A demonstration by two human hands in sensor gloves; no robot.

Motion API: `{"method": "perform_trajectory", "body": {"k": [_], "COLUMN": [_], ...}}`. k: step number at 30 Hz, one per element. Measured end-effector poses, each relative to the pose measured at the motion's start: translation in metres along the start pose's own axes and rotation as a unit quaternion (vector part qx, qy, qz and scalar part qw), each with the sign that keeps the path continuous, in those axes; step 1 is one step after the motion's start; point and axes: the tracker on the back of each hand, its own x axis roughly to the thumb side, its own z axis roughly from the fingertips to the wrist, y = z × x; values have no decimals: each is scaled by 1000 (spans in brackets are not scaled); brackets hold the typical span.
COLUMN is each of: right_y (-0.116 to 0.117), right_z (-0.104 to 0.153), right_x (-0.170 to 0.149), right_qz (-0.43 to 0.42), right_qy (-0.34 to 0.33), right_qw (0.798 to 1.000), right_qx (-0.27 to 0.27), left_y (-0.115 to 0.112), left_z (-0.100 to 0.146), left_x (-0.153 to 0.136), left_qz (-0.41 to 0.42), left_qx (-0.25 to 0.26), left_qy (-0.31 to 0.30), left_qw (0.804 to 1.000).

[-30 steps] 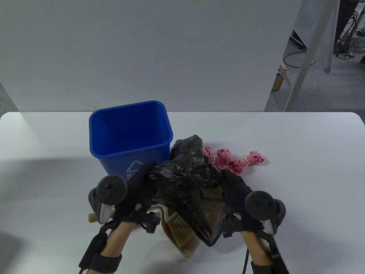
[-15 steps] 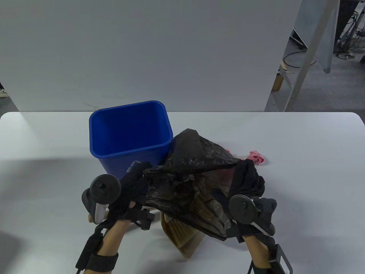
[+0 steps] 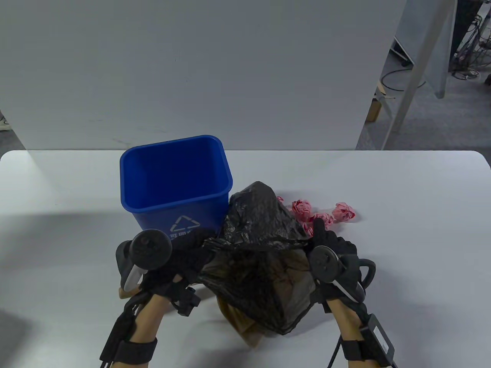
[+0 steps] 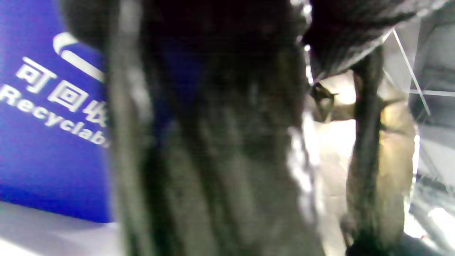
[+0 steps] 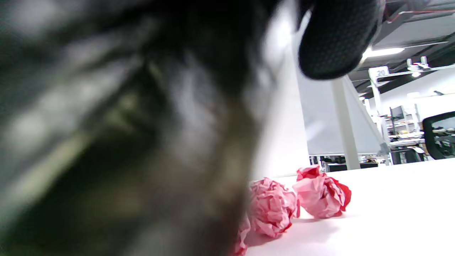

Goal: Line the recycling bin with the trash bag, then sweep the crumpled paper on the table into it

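The blue recycling bin (image 3: 174, 180) stands upright on the white table (image 3: 402, 249), and its "Recyclable" print (image 4: 46, 117) fills the left of the left wrist view. In front of it and to its right, the crumpled black trash bag (image 3: 261, 264) hangs between my hands. My left hand (image 3: 191, 251) grips its left edge. My right hand (image 3: 326, 241) grips its right edge with one finger sticking up. Several pink crumpled paper balls (image 3: 301, 207) (image 5: 273, 209) lie right of the bin, behind the bag. The bag (image 5: 124, 142) blurs most of both wrist views.
A brown hand brush and dustpan (image 3: 245, 326) lie on the table under the bag, partly hidden; a wooden handle end (image 3: 123, 293) pokes out below my left hand. A white partition wall (image 3: 191, 76) stands behind the table. Bare tabletop extends to both sides.
The bag was stretched wide half a second ago; now my right hand has come back toward the left one and the bag hangs narrower and lower. More paper balls show behind it.
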Motion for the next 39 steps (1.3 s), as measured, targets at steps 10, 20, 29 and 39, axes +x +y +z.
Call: {"method": "perform_trajectory", "body": {"k": [10, 20, 29, 39], "right_y": [-39, -41, -45, -227], "right_z": [10, 15, 1, -17], "right_x": [-32, -56, -39, 43], "right_qz": [-118, -216, -455, -422], "right_qy": [67, 122, 132, -59], "right_qw": [987, 965, 880, 886], "right_qx": [-87, -86, -31, -184], "left_y": [-7, 0, -11, 68], "left_z": [8, 9, -13, -63], "left_x": [22, 3, 6, 152], "left_qz": [-219, -125, 133, 259], "left_qx": [90, 112, 28, 21], "left_qy": [13, 59, 71, -92], "left_qw": [971, 984, 988, 961]}}
